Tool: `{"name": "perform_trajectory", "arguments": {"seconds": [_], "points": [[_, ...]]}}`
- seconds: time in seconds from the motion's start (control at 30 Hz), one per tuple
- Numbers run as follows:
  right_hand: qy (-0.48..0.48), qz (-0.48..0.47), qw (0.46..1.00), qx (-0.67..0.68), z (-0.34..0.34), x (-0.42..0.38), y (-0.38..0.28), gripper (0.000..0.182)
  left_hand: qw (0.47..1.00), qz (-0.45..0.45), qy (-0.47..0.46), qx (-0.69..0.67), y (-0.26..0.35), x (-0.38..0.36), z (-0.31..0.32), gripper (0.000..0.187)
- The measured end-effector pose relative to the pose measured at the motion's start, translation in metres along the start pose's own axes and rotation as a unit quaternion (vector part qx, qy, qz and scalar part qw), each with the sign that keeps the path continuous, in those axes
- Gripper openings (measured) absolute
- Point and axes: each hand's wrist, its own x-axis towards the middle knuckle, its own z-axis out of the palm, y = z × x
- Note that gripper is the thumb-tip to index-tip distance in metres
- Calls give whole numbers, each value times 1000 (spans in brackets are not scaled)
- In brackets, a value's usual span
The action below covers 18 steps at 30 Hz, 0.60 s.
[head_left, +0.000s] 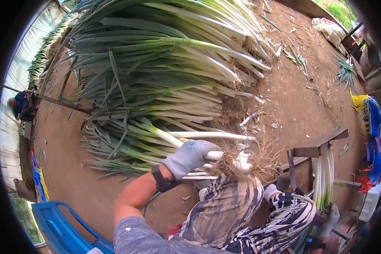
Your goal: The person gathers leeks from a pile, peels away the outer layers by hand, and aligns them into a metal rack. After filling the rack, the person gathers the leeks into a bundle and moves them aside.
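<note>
One leek [214, 155] in L hand [189, 158], fingers wrapped round its white part, roots [229, 162] just R of hand. Big pile [156, 67] beyond it. R hand [333, 215] blurry, by bundle [323, 180]'s green end; can't tell if gripping.

Open soil [326, 114] right of the leek heap [169, 67], metal stand [307, 151] obstructing lower right

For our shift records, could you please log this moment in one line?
left hand: gripping leek | right hand: at bunch beside stand, grip unclear | pile: on ground
</note>
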Motion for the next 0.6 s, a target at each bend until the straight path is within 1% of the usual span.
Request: {"name": "perform_trajectory", "arguments": {"seconds": [0.03, 0.1, 0.13, 0.2, 0.23, 0.27, 0.33, 0.37, 0.43, 0.5, 0.53, 0.57, 0.6], "points": [[-2, 0, 1000, -13, 5, -3, -7, 31, 999, 12, 5, -31, 18, 3, -6, 32], [25, 1, 999, -26, 13, -2, -4, 31, 996, 35, 19, -74, 48, 12, -13, 33], [42, 2, 999, -31, 14, -1, 0, 31, 996, 25, 26, -81, 58, 14, -19, 33], [34, -26, 995, -85, 11, 4, -1, 28, 995, 5, 38, -94, 74, 23, -32, 34], [36, -18, 996, -84, 20, -2, -11, 27, 990, 11, 77, -121, 80, 24, -40, 35], [32, -19, 995, -88, 24, -4, -16, 27, 990, -28, 78, -115, 86, 22, -53, 34], [24, -19, 995, -92, 30, -6, -19, 28, 983, -29, 117, -137, 101, 16, -83, 33], [30, -25, 994, -99, 32, -5, -18, 28, 980, -39, 141, -134, 115, 14, -103, 30], [36, -35, 992, -113, 35, -8, -22, 29, 964, -53, 193, -175, 140, 2, -136, 24], [31, -48, 983, -176, 42, -17, -38, 32, 947, 56, 246, -198, 146, -3, -163, 19], [30, -57, 977, -204, 45, -20, -45, 33, 937, 85, 262, -214, 155, -4, -179, 18], [24, -111, 961, -252, 44, -21, -48, 34, 926, 113, 276, -230, 164, -5, -196, 17], [18, -143, 955, -260, 48, -28, -60, 36, 916, 95, 284, -267, 181, -8, -212, 17]]}}
